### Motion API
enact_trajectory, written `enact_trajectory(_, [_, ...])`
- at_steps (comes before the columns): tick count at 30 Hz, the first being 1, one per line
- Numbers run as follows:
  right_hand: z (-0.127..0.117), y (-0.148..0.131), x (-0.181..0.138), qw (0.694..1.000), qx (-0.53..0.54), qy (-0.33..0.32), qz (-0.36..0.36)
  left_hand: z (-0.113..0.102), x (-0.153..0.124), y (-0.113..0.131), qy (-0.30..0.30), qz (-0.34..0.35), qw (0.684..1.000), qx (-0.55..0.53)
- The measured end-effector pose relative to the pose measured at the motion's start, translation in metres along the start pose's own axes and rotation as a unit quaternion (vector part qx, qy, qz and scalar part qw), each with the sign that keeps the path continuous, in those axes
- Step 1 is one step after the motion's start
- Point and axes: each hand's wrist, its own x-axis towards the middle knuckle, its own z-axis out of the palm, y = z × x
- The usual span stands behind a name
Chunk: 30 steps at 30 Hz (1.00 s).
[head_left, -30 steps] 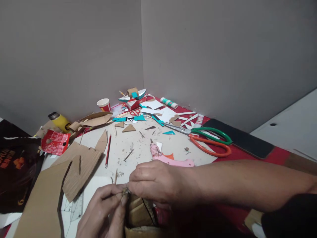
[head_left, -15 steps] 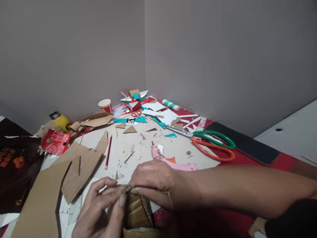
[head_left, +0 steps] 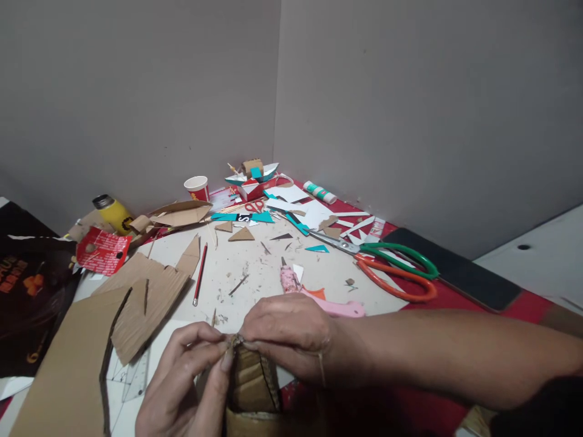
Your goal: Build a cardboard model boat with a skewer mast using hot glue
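Close in front of me, at the bottom middle, is a brown cardboard model (head_left: 252, 388) with bent panels and a corrugated edge. My left hand (head_left: 182, 376) pinches its upper tip from the left, thumb below and fingers above. From the right, my right hand (head_left: 286, 328) presses its closed fingers on the same tip, so the two hands nearly meet there. A small greyish lump shows between the fingertips. Just behind my right hand lies a pink glue gun (head_left: 291, 282), its nozzle pointing away. The model's lower part runs out of view.
Large scissors (head_left: 396, 267) with green and orange handles lie to the right, near a black board (head_left: 464, 273). At left are cardboard sheets (head_left: 64, 358), a pencil (head_left: 199, 273) and a yellow bottle (head_left: 113, 215). A paper cup (head_left: 197, 187) and paper boat (head_left: 252, 173) stand at the back.
The view has shifted slightly, so the table things sit a little farther right. Both hands keep their hold on the cardboard tip, with hardly any movement.
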Motion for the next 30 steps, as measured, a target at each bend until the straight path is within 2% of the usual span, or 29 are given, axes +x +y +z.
enact_trajectory(3, [0.0011, -0.0016, 0.0006, 0.999, 0.008, 0.004, 0.031, -0.0033, 0.0006, -0.0034, -0.031, 0.010, 0.999, 0.024])
enact_trajectory(7, [0.0017, -0.0042, 0.0018, 0.997, 0.012, 0.034, 0.069, -0.0040, -0.0001, -0.0061, -0.013, 0.003, 0.999, 0.036])
enact_trajectory(17, [0.0035, -0.0055, 0.0016, 0.998, 0.003, 0.034, 0.061, -0.0021, -0.0044, -0.0051, 0.017, -0.028, 0.999, -0.005])
enact_trajectory(20, [0.0041, -0.0028, 0.0008, 0.999, 0.005, 0.038, 0.035, -0.0023, -0.0049, -0.0047, 0.015, -0.034, 0.999, 0.004])
enact_trajectory(24, [0.0017, -0.0001, 0.0002, 1.000, 0.010, 0.016, 0.001, -0.0003, -0.0044, -0.0046, 0.021, -0.074, 0.997, 0.004])
enact_trajectory(30, [-0.0004, 0.0005, 0.0009, 1.000, 0.005, -0.005, 0.000, 0.0013, -0.0036, -0.0036, 0.016, -0.093, 0.996, -0.006])
